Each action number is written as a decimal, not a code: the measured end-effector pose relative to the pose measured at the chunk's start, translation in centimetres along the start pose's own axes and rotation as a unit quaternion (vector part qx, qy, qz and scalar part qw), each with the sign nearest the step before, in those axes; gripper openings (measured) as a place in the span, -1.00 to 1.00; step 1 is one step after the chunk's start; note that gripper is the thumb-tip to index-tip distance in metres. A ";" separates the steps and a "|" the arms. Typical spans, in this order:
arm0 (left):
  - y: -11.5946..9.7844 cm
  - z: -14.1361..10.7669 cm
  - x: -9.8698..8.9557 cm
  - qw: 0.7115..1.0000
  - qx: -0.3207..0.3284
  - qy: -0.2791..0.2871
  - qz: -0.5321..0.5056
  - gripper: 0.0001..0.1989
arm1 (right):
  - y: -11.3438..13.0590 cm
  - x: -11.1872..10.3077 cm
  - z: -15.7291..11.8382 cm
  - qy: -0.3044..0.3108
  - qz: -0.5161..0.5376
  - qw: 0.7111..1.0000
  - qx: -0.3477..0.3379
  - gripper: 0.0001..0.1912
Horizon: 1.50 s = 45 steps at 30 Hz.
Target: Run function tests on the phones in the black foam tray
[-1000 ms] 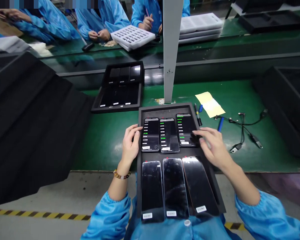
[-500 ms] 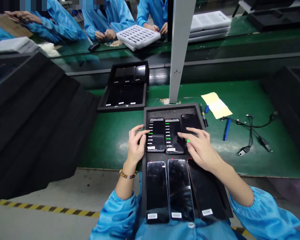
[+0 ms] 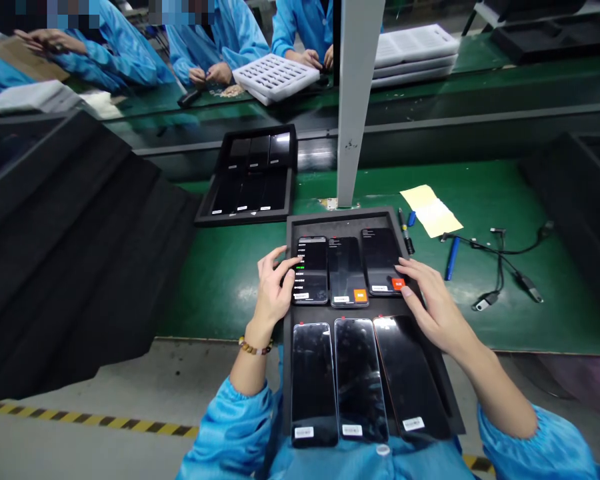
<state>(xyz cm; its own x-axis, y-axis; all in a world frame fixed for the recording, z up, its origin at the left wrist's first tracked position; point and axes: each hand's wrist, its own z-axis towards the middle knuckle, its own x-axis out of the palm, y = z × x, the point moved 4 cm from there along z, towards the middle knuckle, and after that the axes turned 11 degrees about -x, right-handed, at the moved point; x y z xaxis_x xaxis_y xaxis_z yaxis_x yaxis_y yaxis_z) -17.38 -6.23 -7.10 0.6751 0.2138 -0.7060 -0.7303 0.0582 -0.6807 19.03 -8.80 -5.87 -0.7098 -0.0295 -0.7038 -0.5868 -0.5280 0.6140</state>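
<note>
Several smartphones lie in two rows in a black foam tray [image 3: 343, 218] in front of me. My left hand [image 3: 275, 283] is open at the tray's left edge, its index fingertip at the lit list on the upper left phone [image 3: 311, 273]. The upper middle phone [image 3: 347, 270] shows a dark screen with an orange square. At the upper right phone [image 3: 380, 260], with a red-orange square at its lower corner, my right hand [image 3: 430, 297] is open, fingertips by its right edge. In the near row the left phone [image 3: 314, 380], middle phone [image 3: 361, 373] and right phone [image 3: 413, 373] have dark screens.
Another black tray of phones [image 3: 207, 212] sits beyond on the green bench. To the right lie yellow paper [image 3: 433, 210], a blue pen [image 3: 452, 259] and black cables [image 3: 503, 267]. A grey post [image 3: 355, 113] rises behind; stacked black trays [image 3: 80, 267] stand left. Co-workers sit opposite.
My right hand has moved right, from the upper middle phone to the upper right one. The middle phone's list has given way to a dark screen with an orange square. My left hand stays put.
</note>
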 end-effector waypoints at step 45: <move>0.1 -4.7 0.0 0.996 -0.042 0.054 -0.054 -0.30 | -3.4 -0.9 3.4 0.062 -0.083 0.994 -0.027 0.06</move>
<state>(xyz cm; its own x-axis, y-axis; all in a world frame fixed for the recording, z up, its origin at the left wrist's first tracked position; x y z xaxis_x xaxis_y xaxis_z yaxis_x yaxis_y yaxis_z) -16.98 -10.78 -8.09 0.7603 0.1044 -0.6412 -0.6441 -0.0075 -0.7649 20.37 -4.11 -6.14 -0.5499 -0.0404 -0.8343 -0.6673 -0.5795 0.4679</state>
